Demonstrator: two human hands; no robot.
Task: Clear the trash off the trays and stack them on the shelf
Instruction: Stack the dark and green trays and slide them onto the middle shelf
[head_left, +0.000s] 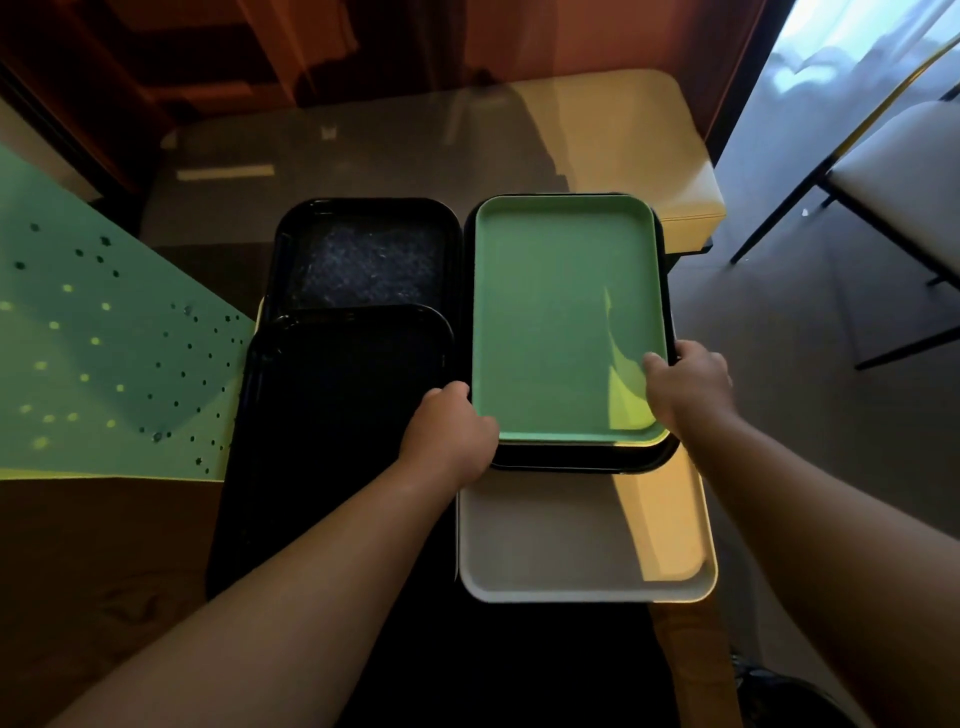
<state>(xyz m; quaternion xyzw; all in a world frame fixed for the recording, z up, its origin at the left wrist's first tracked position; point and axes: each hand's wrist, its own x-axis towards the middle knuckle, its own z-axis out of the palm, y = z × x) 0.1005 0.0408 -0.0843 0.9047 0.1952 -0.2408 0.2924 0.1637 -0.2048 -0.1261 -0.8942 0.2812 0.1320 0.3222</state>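
Observation:
A green tray (556, 312) lies nested in a black tray (582, 462) at the right of the table. My left hand (449, 431) grips the green tray's near left corner. My right hand (685, 384) grips its right edge, thumb over the rim. The pair overlaps a white tray (571, 545) nearer to me. On the left, a black tray (337, 415) lies over the near end of another black tray (363, 249) with a speckled floor. No trash shows on any tray.
A green perforated panel (104, 353) slants in at the left. The glossy table (363, 156) runs on beyond the trays, with a pale bench end (691, 208) at its far right. A white chair (893, 176) on black legs stands at the right.

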